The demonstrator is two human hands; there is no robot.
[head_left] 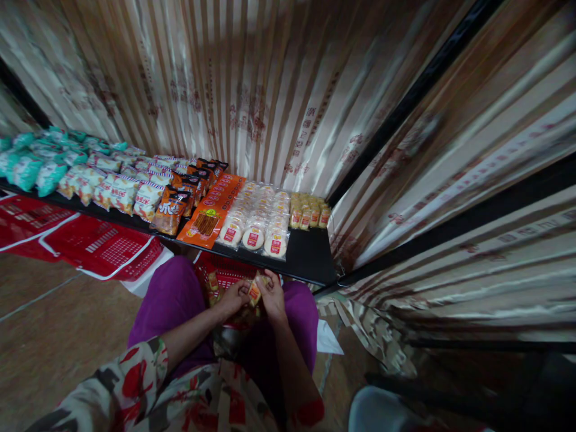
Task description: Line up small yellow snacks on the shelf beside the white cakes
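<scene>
The grip is 2 hands pressed together on 1 thing: the left hand [234, 298] and the right hand [272, 298] meet in the middle, and their fingertips pinch a small packet [255, 292] between them. The small packet is yellow with a red patch. It sits right in the grip, with the left hand touching its left side and the right hand touching its right side, so no hand is nearer than the other. Its long side seems to point away from the body and up a little, toward the shelf, but it is small and partly hidden by fingers, so this is hard to be sure of. Just under the grip and a bit to the left is a red basket [220, 277], resting on the lap. More small things lie in it, too dim to name. Beyond the grip, higher up, is a black shelf [310, 255]. On it, straight past the grip, lie round white cakes [254, 228] in rows. Past the grip and a little to the right stand yellow packets [309, 213] that look much like the one being held. Next to them, the near right part of the shelf is bare.
</scene>
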